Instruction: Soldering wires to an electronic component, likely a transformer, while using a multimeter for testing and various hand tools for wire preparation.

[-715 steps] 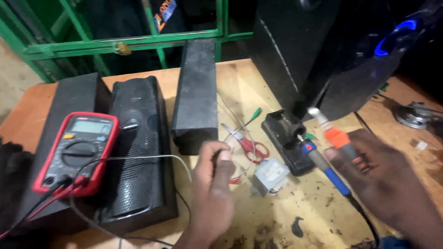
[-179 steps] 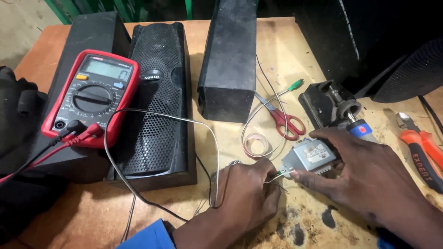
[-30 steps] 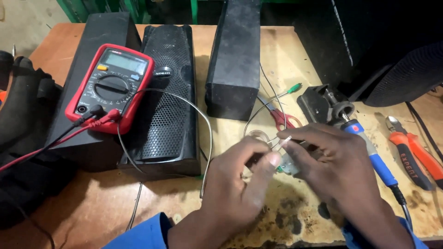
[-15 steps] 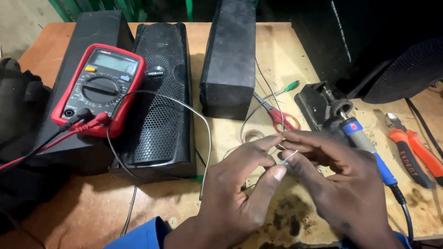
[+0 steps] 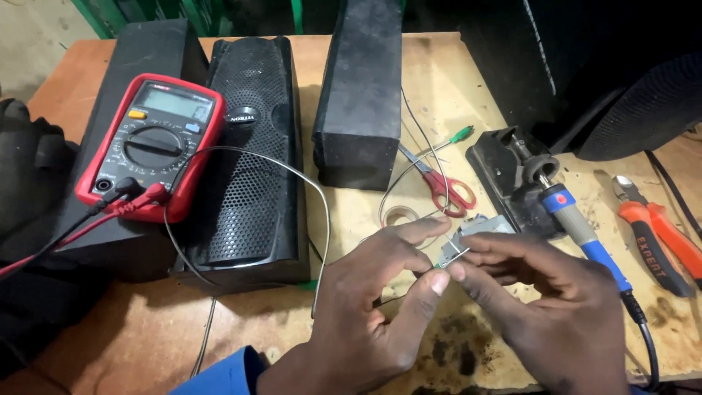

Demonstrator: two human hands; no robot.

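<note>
Nearest, the left hand [image 5: 380, 292] and right hand [image 5: 541, 300] meet over the counter [image 5: 468, 80], each pinching a thin wire [image 5: 455, 252] at the tips, beside a small grey module [image 5: 486, 228] partly hidden behind the right fingers. That wire looks light, limp and easily bent, so it is best pinched close to its bare end. Farther off lie one soldering iron [image 5: 585, 238], one pair of pliers [image 5: 658, 238], one pair of scissors [image 5: 442, 183], one meter [image 5: 153, 143] and three black speakers [image 5: 362, 95].

Electronics repair workshop, scorched wooden bench [image 5: 453, 80], multimeter [image 5: 152, 143], soldering iron [image 5: 578, 230], pliers [image 5: 658, 238], speakers [image 5: 252, 157]
</note>
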